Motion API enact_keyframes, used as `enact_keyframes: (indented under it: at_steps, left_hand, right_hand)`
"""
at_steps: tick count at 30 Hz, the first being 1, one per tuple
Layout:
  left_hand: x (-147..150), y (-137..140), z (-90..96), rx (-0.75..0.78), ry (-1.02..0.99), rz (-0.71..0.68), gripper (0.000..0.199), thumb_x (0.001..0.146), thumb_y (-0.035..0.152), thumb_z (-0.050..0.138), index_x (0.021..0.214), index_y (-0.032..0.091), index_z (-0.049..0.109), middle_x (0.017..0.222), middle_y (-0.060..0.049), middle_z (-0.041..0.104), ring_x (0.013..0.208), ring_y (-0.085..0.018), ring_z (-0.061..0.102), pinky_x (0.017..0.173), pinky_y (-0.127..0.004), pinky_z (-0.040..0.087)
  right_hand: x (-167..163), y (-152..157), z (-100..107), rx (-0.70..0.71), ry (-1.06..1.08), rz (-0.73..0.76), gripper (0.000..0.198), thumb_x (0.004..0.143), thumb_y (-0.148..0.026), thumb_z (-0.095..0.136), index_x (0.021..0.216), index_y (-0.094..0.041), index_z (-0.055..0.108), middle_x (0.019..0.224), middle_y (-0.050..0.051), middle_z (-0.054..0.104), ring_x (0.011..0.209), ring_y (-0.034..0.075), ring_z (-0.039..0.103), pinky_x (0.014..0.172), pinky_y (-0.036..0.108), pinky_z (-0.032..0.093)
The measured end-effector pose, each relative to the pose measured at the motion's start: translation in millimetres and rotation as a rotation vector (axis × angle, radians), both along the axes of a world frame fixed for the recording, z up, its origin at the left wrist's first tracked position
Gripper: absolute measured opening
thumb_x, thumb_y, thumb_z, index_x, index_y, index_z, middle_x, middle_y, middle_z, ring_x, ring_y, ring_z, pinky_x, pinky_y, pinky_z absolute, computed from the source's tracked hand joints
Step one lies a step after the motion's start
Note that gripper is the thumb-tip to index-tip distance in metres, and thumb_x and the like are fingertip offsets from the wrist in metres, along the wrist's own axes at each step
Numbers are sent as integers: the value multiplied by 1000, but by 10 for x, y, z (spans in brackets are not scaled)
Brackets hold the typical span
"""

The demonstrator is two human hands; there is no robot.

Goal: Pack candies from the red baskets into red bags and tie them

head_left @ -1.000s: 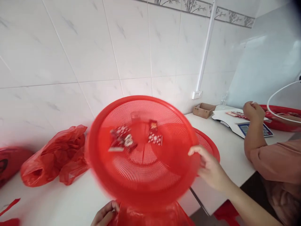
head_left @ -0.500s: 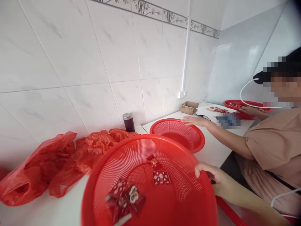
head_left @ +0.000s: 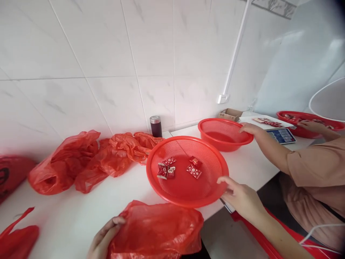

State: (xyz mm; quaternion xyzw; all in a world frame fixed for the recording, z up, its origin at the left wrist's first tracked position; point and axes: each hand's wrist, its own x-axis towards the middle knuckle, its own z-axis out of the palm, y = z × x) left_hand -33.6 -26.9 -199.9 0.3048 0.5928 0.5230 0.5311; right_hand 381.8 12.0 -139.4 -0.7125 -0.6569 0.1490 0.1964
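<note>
My right hand [head_left: 241, 199] grips the right rim of a red mesh basket [head_left: 185, 199], its thumb over the edge. Several small wrapped red packets, some with white dots, lie in the basket: a cluster at the left [head_left: 166, 169] and a pair at the right [head_left: 194, 171]. At the bottom, my left hand [head_left: 107, 233] holds a red plastic bag [head_left: 159, 226] by its left side. The bag hangs in front of the basket, at the table's edge. Whether anything is inside the bag, I cannot tell.
A co-worker's hand [head_left: 249, 129] rests on a second red basket [head_left: 215, 143]. Crumpled red bags [head_left: 115, 158] lie along the wall beside a dark flask [head_left: 155, 126]. Further right are a scale [head_left: 281, 136], a cardboard box [head_left: 230, 114] and another red basket [head_left: 304, 131].
The basket in my right hand has gone farther from me and lower. My left hand and the red bag have come into view. The co-worker's hand has settled on the second basket's rim.
</note>
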Motion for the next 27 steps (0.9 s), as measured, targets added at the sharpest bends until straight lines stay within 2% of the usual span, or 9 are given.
enact_keyframes:
  at_steps: [3,5,8,10,13,16,20,24,27]
  left_hand:
    - [-215,30,114,59,213,133,41,64,54,76,84,19,72,101,-4,70,106,-30,59,83,-31,50]
    - [-263,47,227,120,322,195,39,68,57,72,86,22,72,105,-3,68,113,-31,55,94,-35,45]
    - [-183,55,402,230,495,200,38,69,58,70,85,24,72,106,-2,66,116,-30,52,102,-38,38]
    - [-81,64,493,290,595,147,39,68,59,70,85,24,73,105,-4,66,110,-31,54,97,-38,40]
    - [56,104,566,389,692,124,35,73,55,67,87,24,72,105,-6,65,104,-29,55,89,-35,42]
    - [159,149,580,430,745,87,31,74,51,68,88,24,71,101,-5,65,93,-24,57,82,-31,42]
    - [282,119,555,313,702,59,32,72,51,70,88,24,70,93,-2,67,83,-20,57,75,-27,43]
    - [278,7,509,133,509,103,42,67,57,71,93,23,68,77,0,65,68,-16,53,63,-23,42]
    - [191,-52,499,55,344,78,56,63,58,74,104,22,67,62,3,57,54,-13,45,51,-22,40]
  right_hand:
    - [4,-2,-8,-6,-87,-45,18,81,-40,54,97,-31,55,67,-3,65,65,23,64,59,29,41]
    - [-4,-16,104,-156,0,25,29,82,-43,56,108,-30,54,64,-3,64,56,21,61,53,28,40]
    - [-51,34,457,-392,230,253,52,82,-47,60,129,-29,46,65,-3,66,44,15,55,46,24,39]
    - [-134,196,717,-309,272,373,51,85,-52,58,130,-29,47,69,-2,67,49,14,57,51,24,41]
    - [-345,700,922,-91,113,506,43,89,-56,52,124,-30,53,85,0,69,67,15,63,63,25,45]
    - [-596,1374,805,-99,-273,615,43,91,-44,52,131,-29,48,112,4,66,98,19,62,79,27,46]
    - [-823,2055,389,-188,-428,671,75,69,-23,76,138,-27,47,142,12,44,121,31,50,94,35,42]
    - [-895,2299,85,-201,-501,686,62,71,-20,72,131,-25,55,135,15,49,115,34,54,90,40,43]
    - [-905,2351,52,-174,-513,687,38,78,-18,64,116,-21,63,122,15,56,103,30,59,81,36,45]
